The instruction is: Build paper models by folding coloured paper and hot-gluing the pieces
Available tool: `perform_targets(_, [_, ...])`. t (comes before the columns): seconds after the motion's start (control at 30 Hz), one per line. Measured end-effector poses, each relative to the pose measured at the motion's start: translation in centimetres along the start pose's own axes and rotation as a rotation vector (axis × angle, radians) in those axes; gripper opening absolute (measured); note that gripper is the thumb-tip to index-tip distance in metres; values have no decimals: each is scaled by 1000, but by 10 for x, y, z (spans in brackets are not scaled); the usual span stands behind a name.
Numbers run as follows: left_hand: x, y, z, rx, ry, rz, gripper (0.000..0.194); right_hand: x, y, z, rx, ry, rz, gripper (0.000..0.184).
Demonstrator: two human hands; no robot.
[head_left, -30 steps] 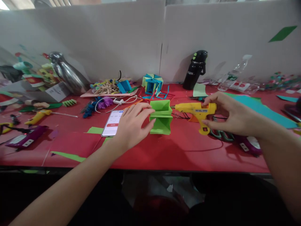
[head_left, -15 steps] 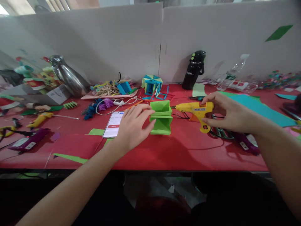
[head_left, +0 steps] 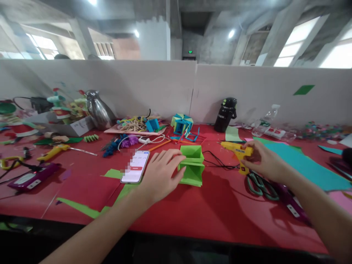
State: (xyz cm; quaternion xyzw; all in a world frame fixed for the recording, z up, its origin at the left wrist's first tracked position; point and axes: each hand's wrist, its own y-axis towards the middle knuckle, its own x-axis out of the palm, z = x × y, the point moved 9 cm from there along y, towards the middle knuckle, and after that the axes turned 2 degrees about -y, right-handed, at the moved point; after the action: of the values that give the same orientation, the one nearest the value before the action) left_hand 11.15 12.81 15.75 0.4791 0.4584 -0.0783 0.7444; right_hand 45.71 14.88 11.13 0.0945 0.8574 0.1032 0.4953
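Two lime-green folded paper boxes [head_left: 191,175] stand joined one behind the other on the red tabletop, their open sides showing. At their left side, my left hand [head_left: 164,175] holds them with thumb and forefinger, the other fingers stretched forward. A yellow hot glue gun [head_left: 233,147] is in my right hand [head_left: 265,159], gripped by the rear of its body and its handle. Its nozzle points left and is apart from the boxes. Below my right hand lie green-handled scissors [head_left: 258,185].
A phone [head_left: 137,168] lies left of my left hand. Behind are a blue-and-green paper lantern [head_left: 181,125], wooden sticks [head_left: 134,125], a black bottle [head_left: 226,115] and a steel jug [head_left: 99,110]. Teal paper [head_left: 305,165] and a purple power strip [head_left: 294,205] lie at right.
The glue gun has moved right, away from the green boxes, in my right hand. My left hand stays at the boxes. The view has tilted up, showing more of the room.
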Motion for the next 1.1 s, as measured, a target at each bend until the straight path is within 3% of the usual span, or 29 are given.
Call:
perform_targets(0.1, [0, -1, 0, -4, 8, 1, 21, 8, 5, 20, 41, 156, -11, 43])
perform_targets(0.17, [0, -1, -1, -7, 8, -2, 22, 4, 7, 25, 59, 192, 61, 41])
perform_targets(0.3, [0, -2, -1, -5, 7, 0, 22, -10, 8, 27, 78, 171, 219, 39])
perform_targets(0.4, [-1, -3, 0, 1, 5, 10, 22, -14, 8, 32, 82, 118, 269, 35])
perform_targets(0.6, [0, -2, -1, -9, 6, -10, 24, -4, 13, 51, 127, 1, 258, 36])
perform_targets(0.8, [2, -2, -1, -5, 5, -9, 24, 7, 19, 46, 120, 19, 229, 36])
perform_targets(1.1, [1, -3, -2, 7, 2, -11, 27, 34, 78, 31, 49, -60, 237, 51])
